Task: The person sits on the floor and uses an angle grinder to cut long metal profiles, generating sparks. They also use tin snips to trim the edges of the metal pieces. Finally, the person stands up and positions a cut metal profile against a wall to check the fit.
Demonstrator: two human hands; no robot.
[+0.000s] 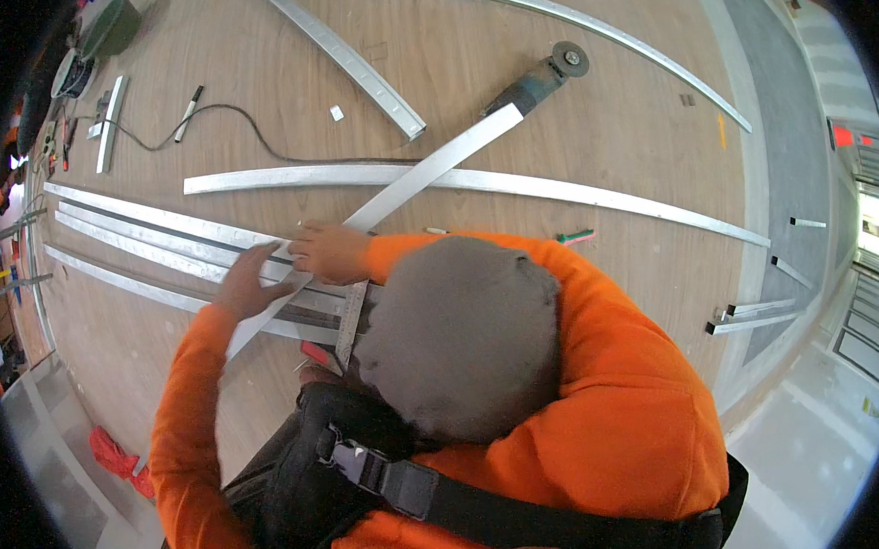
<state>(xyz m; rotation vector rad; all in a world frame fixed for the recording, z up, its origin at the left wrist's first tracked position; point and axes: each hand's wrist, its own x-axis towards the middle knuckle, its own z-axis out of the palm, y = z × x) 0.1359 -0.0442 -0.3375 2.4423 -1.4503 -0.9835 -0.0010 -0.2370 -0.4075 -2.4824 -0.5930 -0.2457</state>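
A long silver metal profile (434, 166) lies diagonally across several other metal profiles (147, 224). My right hand (331, 253) is closed over this diagonal profile, fingers pointing left. Just left of it is my left hand (251, 284), thumb and fingers apart, the thumb at the profile's edge. What lies beneath my palms is hidden. Near my knee (466, 339) are a metal square (351, 325) and a red-handled tool (320, 356), partly covered. The far end of the diagonal profile meets an angle grinder (536, 85) with a disc.
Another long profile (580, 194) crosses behind, with a dark cable (259, 129) near it. More profiles (341, 54) lie farther off. A marker (188, 114), a green-handled tool (576, 236), a green bucket (112, 27) and short offcuts (751, 322) are spread around.
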